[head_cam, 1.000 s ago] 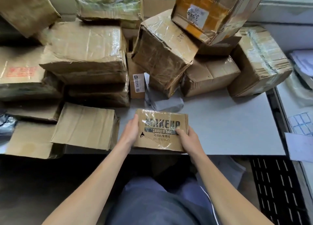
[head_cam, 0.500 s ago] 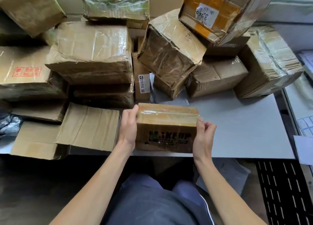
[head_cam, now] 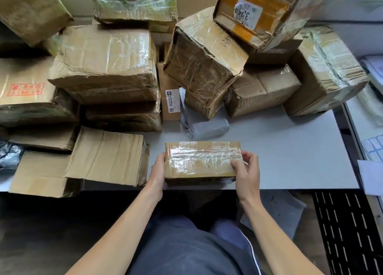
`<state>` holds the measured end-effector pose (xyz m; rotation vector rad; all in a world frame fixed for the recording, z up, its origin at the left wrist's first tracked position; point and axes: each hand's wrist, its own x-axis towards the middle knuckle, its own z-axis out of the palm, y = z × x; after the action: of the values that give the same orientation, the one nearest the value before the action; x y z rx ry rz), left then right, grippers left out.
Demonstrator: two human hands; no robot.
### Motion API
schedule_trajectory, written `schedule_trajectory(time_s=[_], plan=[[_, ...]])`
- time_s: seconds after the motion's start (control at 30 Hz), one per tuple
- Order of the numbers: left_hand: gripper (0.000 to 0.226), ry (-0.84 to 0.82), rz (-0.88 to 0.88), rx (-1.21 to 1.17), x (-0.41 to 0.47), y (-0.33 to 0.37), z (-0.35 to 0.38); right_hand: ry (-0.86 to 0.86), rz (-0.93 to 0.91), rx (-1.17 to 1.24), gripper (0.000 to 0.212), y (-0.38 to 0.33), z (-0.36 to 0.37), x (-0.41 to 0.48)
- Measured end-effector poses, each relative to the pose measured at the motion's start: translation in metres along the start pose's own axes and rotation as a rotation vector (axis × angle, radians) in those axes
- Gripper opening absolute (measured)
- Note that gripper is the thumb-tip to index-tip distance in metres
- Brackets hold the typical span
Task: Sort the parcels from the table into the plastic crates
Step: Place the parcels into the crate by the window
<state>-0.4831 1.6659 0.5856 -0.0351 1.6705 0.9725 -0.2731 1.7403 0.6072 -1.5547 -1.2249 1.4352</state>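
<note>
**Entry: taped box, held in both hands, not yet crated**

Location. The box (head_cam: 202, 163) sits between the two hands, at the near edge of the table (head_cam: 290, 150), taped face up. Whether its base rests on the tabletop or is lifted clear cannot be told.

Grip. The left hand (head_cam: 158, 171) clasps the box's left end, its fingers hidden beyond the box. The right hand (head_cam: 247, 171) curls round the right end, thumb pressed on the top face, fingers (head_cam: 249, 155) wrapped over the far corner.

Material. Brown corrugated card, a low rectangular block. Clear glossy tape lies in wrinkled bands across the top. Edges are slightly softened, and the box probably weighs little.

Surroundings. Beyond the fingertips lies a grey plastic mailer (head_cam: 205, 125), soft and creased. Past it rises a pile (head_cam: 107, 63) of larger cartons, dented, tape-wrapped, some tilted.

Step. This looks like inspection of one parcel ahead of sorting. No label shows on the upper face.

Next. Probably a carry to a crate (head_cam: 350, 233). The black slotted surface below and to the right of the right hand may be one. The move calls for a firm two-ended hold and a level lift.
</note>
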Motion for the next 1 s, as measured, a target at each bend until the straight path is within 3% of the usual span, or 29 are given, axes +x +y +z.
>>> schedule_trajectory(time_s=[0.13, 0.23, 0.33, 0.47, 0.57, 0.63, 0.73, 0.87, 1.0], plan=[[0.056, -0.045, 0.164, 0.137, -0.014, 0.026, 0.005, 0.063, 0.049, 0.039, 0.02, 0.002, -0.004, 0.011], [0.033, 0.129, 0.395, 0.078, -0.036, 0.053, -0.001, 0.044, 0.154, 0.099, 0.019, 0.006, 0.003, 0.013], [0.023, 0.168, 0.579, 0.066, -0.058, 0.072, -0.009, -0.036, 0.288, 0.121, 0.02, 0.013, 0.016, 0.013], [0.026, 0.155, 0.643, 0.223, -0.07, 0.069, -0.002, -0.2, 0.251, -0.09, 0.03, 0.016, 0.022, 0.012], [0.014, 0.184, 0.675, 0.192, -0.064, 0.057, 0.002, -0.219, 0.203, -0.04, 0.038, -0.003, 0.019, 0.01], [0.023, 0.219, 0.623, 0.057, -0.052, 0.049, 0.002, -0.247, 0.174, 0.023, 0.043, -0.018, 0.018, 0.011], [0.023, 0.237, 0.358, -0.039, -0.027, 0.03, 0.003, -0.33, 0.138, 0.05, 0.057, -0.039, 0.02, 0.009], [0.028, 0.058, 0.172, 0.054, -0.004, 0.012, 0.009, -0.434, 0.136, -0.002, 0.032, -0.05, 0.021, 0.003], [0.044, 0.054, 0.125, 0.144, 0.004, 0.006, 0.016, -0.414, 0.181, 0.081, 0.033, -0.049, 0.011, 0.004]])
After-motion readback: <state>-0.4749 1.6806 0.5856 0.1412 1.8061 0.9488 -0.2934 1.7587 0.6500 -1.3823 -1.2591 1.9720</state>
